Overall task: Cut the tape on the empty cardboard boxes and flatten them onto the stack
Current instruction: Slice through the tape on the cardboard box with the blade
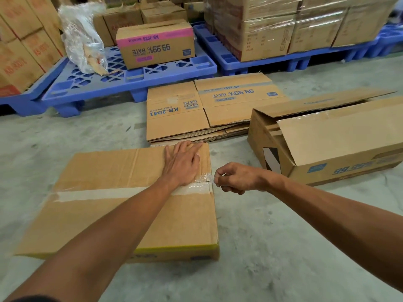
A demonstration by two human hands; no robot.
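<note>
A closed cardboard box (104,214) stands on the floor in front of me, a strip of clear tape (91,195) running across its top seam. My left hand (184,163) lies flat, fingers spread, on the box's far right corner. At the right edge my right hand (236,177) is pinched on the loose end of the tape, though I cannot tell whether it also holds a small tool. Just beyond lies the stack of flattened boxes (209,112). An opened empty box (327,140) lies on its side to the right.
Blue plastic pallets (130,79) line the back, carrying a pink-labelled box (156,45), a clear plastic bag (81,35) and wrapped cartons (294,25). More cartons (21,40) are stacked at the far left. Bare concrete floor (283,236) surrounds the box.
</note>
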